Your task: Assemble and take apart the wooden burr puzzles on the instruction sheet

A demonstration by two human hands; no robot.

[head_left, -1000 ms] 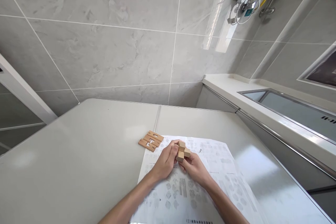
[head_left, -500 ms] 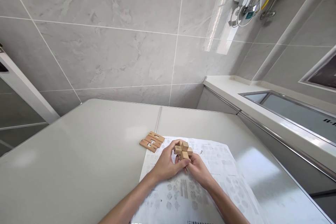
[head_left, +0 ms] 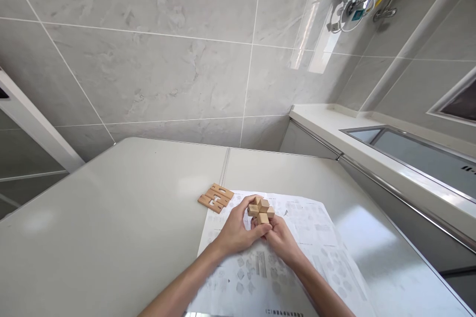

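left grip (head_left: 236,231): curled | right grip (head_left: 281,238): curled, just beside | forearms (head_left: 193,275): angled inward

Cute little wooden block puzzle (head_left: 261,212), light tan, stubby square-ended bars crossing into a chunky star shape. Looks pretty snugly put together from this side, can't see underneath tho. It's being held with stubs poking out several ways, over the printed sheet's (head_left: 267,272) far half.

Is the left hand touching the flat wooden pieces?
Apart: the head view shows a strip of the white printed sheet between the left hand and the flat wooden pieces.
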